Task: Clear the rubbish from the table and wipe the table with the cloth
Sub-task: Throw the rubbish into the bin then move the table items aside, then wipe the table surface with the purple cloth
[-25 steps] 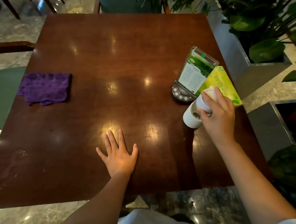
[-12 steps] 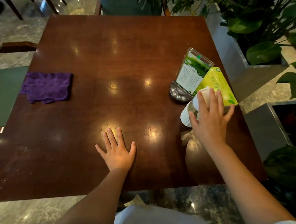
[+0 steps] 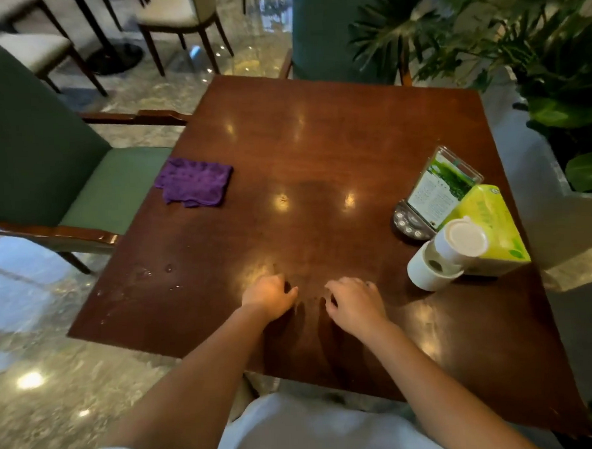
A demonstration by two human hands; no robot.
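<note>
Both my hands, left (image 3: 270, 296) and right (image 3: 355, 302), on tabletop (image 3: 318, 147), fingers curled, holding nothing. Cloth (image 3: 194, 181) far left, cups (image 3: 443, 254) right.

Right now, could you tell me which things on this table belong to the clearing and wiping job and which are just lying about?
Part of the job:
- purple cloth, at the table's left edge
- white paper cups, lying tipped on their side, one inside the other
- water drops near the front left corner

Just lying about:
- menu stand
- yellow-green tissue pack
</note>
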